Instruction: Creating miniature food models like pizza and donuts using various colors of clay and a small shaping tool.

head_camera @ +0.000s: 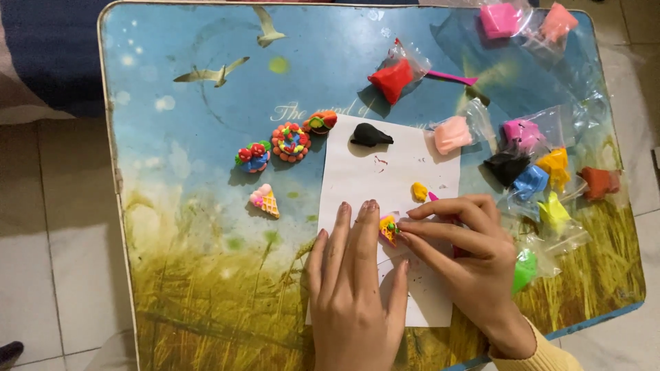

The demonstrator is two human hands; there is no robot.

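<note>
My left hand [354, 282] lies flat on a white sheet of paper [385, 175], fingers together, its fingertips beside a small yellow, pink and green clay piece [389, 227]. My right hand [464, 257] pinches at that piece with thumb and forefinger and seems to hold a pink tool, mostly hidden. On the paper also lie a small yellow clay lump [419, 191] and a black clay lump [370, 135].
Finished clay figures sit left of the paper: a cake [254, 157], a round flower piece [290, 141], an ice-cream cone [265, 200]. Bags of coloured clay [529, 165] crowd the right side. A red clay bag [393, 77] and pink stick [450, 77] lie at the back. The table's edge [120, 206] is left.
</note>
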